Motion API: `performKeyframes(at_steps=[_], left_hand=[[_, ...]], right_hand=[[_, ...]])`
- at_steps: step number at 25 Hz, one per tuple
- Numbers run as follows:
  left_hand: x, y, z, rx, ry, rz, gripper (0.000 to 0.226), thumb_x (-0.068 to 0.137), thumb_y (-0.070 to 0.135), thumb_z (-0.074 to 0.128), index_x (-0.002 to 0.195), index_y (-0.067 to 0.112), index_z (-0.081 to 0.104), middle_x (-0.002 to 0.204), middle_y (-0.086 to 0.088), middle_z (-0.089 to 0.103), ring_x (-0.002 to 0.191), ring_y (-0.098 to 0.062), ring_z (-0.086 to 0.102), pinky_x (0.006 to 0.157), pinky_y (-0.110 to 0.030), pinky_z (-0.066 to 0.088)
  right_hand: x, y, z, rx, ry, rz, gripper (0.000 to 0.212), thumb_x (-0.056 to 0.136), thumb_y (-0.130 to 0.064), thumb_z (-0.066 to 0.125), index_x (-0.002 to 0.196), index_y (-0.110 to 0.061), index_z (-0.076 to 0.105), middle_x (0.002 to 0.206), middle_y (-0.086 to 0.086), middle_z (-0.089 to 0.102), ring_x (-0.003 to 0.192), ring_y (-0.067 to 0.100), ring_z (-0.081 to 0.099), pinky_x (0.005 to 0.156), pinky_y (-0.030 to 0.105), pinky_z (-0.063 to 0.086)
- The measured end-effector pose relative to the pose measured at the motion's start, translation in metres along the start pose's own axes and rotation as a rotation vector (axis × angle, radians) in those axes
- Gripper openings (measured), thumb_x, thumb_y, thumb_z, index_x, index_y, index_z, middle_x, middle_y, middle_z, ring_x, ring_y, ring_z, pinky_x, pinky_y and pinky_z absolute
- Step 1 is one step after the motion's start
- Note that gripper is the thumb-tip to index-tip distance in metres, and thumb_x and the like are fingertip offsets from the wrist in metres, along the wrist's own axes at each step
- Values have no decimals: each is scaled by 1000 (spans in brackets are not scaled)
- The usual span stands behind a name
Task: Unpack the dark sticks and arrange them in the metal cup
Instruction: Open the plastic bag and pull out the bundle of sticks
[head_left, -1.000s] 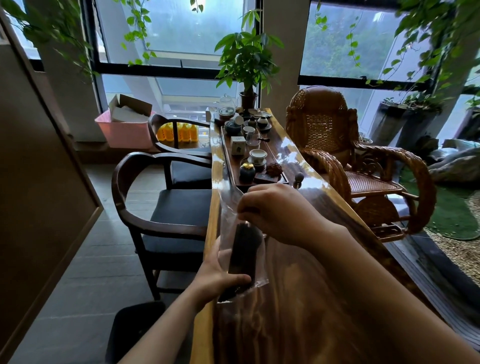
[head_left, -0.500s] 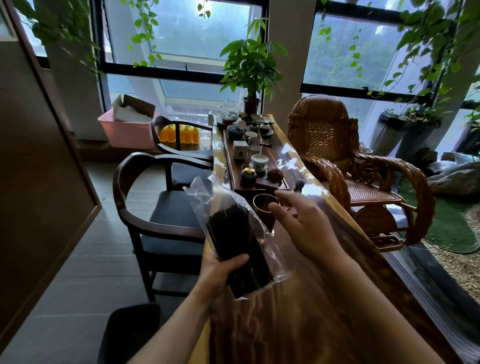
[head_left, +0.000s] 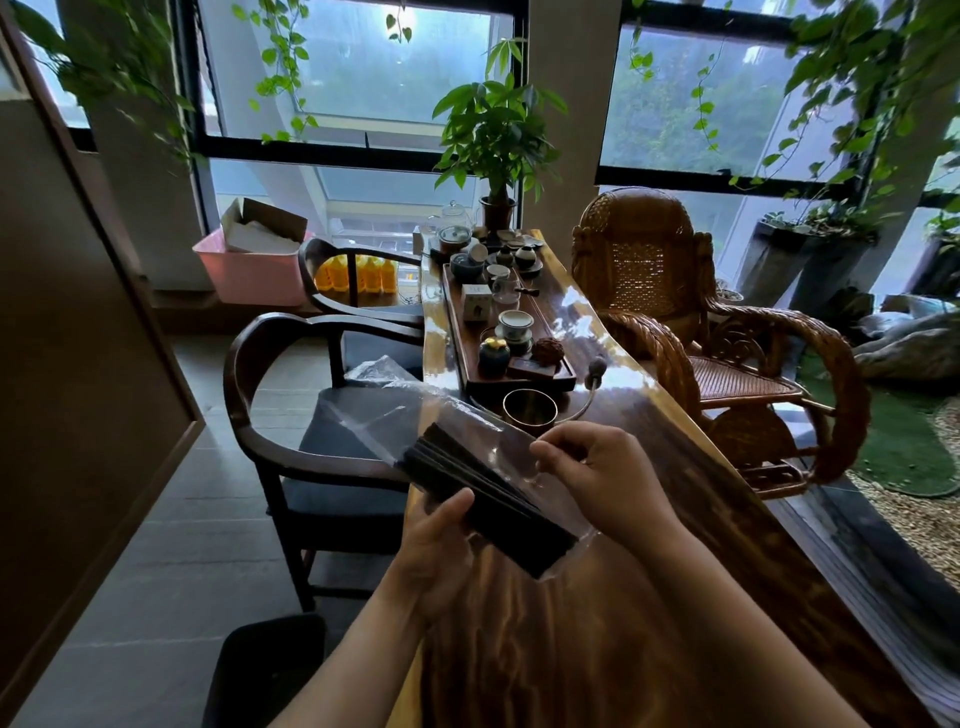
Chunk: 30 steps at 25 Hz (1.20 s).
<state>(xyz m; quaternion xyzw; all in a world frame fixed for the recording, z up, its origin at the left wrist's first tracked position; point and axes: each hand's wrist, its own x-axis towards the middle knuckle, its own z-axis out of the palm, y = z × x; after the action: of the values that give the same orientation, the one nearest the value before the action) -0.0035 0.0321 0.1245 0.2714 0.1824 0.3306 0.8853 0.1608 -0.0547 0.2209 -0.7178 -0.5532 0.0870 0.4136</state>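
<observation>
left hand (head_left: 441, 551): fingers clamped round bagged dark sticks (head_left: 483, 493) | right hand (head_left: 597, 467): plastic bag (head_left: 374, 415) pinched | risk: sticks spilled short of metal cup (head_left: 530, 410), 12 o'clock, if bag slips

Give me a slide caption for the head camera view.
Both hands hold a clear bag of dark sticks near the metal cup.
</observation>
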Motion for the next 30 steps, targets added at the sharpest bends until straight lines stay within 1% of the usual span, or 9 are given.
performKeyframes(at_steps=[4, 9, 11, 13, 16, 19, 23, 26, 30], left_hand=[[8, 6, 10, -132, 91, 49, 44, 82, 9, 66, 124, 9, 56, 106, -20, 65, 105, -36, 61, 113, -57, 37], [15, 17, 3, -241, 69, 46, 15, 84, 19, 69, 98, 13, 71, 94, -8, 69, 97, -26, 68, 108, -49, 47], [20, 17, 1, -232, 43, 31, 16, 86, 25, 69, 86, 13, 80, 94, -7, 74, 95, -23, 72, 101, -45, 53], [24, 16, 4, -224, 34, -5, 18, 86, 27, 70, 89, 12, 80, 101, -9, 73, 103, -25, 70, 107, -47, 49], [33, 14, 9, -224, 4, -14, 14, 87, 24, 69, 90, 14, 78, 105, -10, 72, 105, -26, 69, 96, -49, 56], [39, 19, 9, -269, -42, -8, 14, 86, 20, 68, 100, 18, 70, 112, -12, 71, 112, -30, 67, 84, -48, 60], [49, 21, 7, -300, -106, -49, 25, 85, 15, 65, 110, 13, 63, 124, -15, 69, 121, -34, 65, 94, -52, 55], [57, 22, 6, -327, -147, -100, 29, 80, 12, 70, 109, 14, 67, 115, -12, 71, 113, -32, 69, 104, -51, 47], [67, 25, 5, -394, -284, -166, 41, 66, 11, 85, 99, 17, 62, 103, -5, 64, 108, -26, 62, 116, -50, 34]], right_hand=[[3, 5, 1, -1, 14, -42, 9, 92, -29, 71, 98, -27, 77, 81, -15, 74, 78, 0, 71, 72, 23, 60], [-21, 30, 1, 280, 159, 89, 43, 87, -49, 64, 120, -22, 68, 104, -7, 73, 94, -1, 68, 75, 12, 54], [-37, 38, 11, 437, 125, 188, 49, 82, -44, 71, 125, -22, 65, 107, -6, 72, 98, 2, 69, 75, 15, 56], [-45, 40, 27, 524, 99, 241, 42, 84, -33, 73, 123, -20, 66, 105, -4, 74, 101, 7, 71, 76, 19, 58], [-38, 36, 37, 572, 249, 302, 15, 95, -16, 65, 106, -12, 75, 97, 3, 78, 97, 20, 73, 83, 34, 61], [-30, 31, 36, 628, 352, 377, 18, 98, -13, 60, 92, -9, 77, 91, 8, 78, 93, 27, 74, 83, 43, 63], [-28, 22, 40, 687, 438, 447, 22, 100, -17, 58, 89, -9, 74, 87, 9, 76, 89, 30, 73, 83, 46, 62], [-29, 12, 50, 673, 569, 479, 19, 98, -17, 62, 85, -7, 71, 82, 11, 72, 80, 28, 68, 83, 52, 58], [-41, 5, 53, 401, 663, 384, 7, 86, -12, 77, 84, -17, 74, 84, 2, 75, 79, 19, 72, 71, 34, 62]])
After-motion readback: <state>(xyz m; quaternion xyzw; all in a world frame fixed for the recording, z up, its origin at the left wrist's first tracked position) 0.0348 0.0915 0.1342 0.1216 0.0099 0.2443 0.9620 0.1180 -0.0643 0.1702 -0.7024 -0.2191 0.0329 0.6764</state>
